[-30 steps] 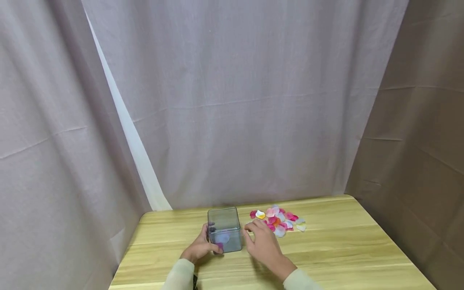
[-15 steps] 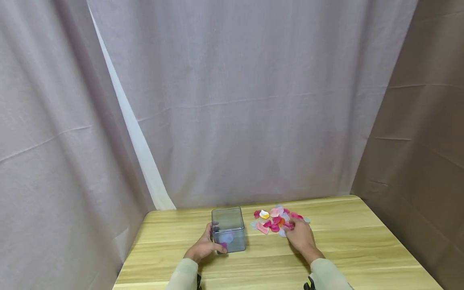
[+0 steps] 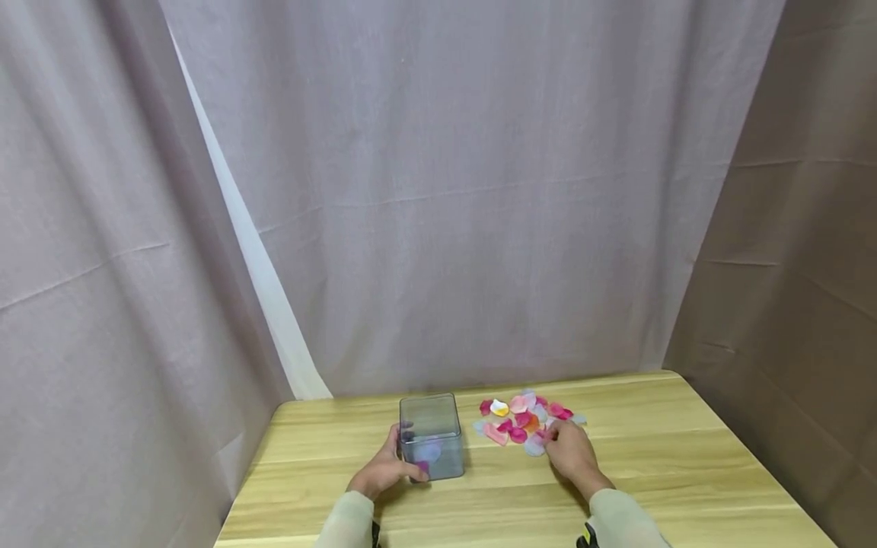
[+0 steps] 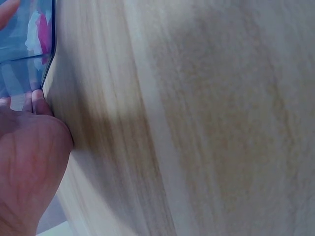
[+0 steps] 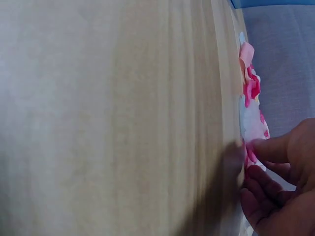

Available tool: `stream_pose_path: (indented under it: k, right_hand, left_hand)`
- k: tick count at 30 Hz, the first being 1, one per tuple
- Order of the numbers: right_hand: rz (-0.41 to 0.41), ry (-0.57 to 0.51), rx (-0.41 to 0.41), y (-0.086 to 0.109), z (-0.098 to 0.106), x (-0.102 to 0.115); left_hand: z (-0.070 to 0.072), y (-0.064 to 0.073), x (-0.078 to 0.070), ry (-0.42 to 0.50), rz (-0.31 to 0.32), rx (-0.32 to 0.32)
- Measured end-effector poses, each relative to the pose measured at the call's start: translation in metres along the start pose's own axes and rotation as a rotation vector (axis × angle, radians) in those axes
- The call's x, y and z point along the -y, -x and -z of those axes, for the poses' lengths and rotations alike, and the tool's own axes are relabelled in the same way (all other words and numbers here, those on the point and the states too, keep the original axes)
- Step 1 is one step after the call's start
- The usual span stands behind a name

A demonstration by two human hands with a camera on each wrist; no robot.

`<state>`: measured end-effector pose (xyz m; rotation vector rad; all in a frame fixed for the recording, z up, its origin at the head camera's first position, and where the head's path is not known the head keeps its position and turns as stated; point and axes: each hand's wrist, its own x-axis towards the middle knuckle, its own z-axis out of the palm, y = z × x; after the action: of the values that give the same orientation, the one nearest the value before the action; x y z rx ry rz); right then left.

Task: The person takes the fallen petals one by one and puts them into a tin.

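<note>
My left hand (image 3: 387, 466) grips a see-through grey plastic box (image 3: 448, 455) by its left side, thumb at the front. Through its wall show a few petals (image 4: 42, 34), purple, magenta and whitish. To the right of the box lies a loose spread of artificial flower petals (image 3: 518, 435) in pink, red, white and orange. At the right edge of that spread my right hand (image 3: 572, 450) pinches a pink petal (image 5: 251, 153) between thumb and fingers, low over the table. The curled fingers partly hide this petal.
Everything stands on a light wood-grain table (image 3: 658, 457) with rounded far corners. Grey curtains (image 3: 493, 228) hang close behind its far edge, and a brown cloth (image 3: 788, 304) hangs on the right.
My right hand has moved from beside the box rightward to the petals, and its fingers now pinch a pink one. A light pink petal now lies at the spread's near left. My left hand keeps its grip.
</note>
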<state>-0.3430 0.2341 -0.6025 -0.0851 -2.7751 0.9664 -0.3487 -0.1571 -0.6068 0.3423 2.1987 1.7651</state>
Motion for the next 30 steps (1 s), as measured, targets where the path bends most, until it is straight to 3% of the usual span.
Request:
stream_pose_path:
  k: [8, 17, 30]
  right_hand:
    - [-0.020, -0.032, -0.001, 0.003, -0.003, 0.006]
    - [0.029, 0.039, -0.024, 0.006, -0.002, 0.005]
    - [-0.032, 0.080, 0.017, 0.010, -0.004, 0.010]
  left_hand:
    - [0.002, 0.004, -0.006, 0.021, 0.019, -0.002]
    - [0.001, 0.004, -0.003, 0.017, 0.029, 0.000]
    - [-0.002, 0.003, -0.004, -0.006, 0.023, -0.006]
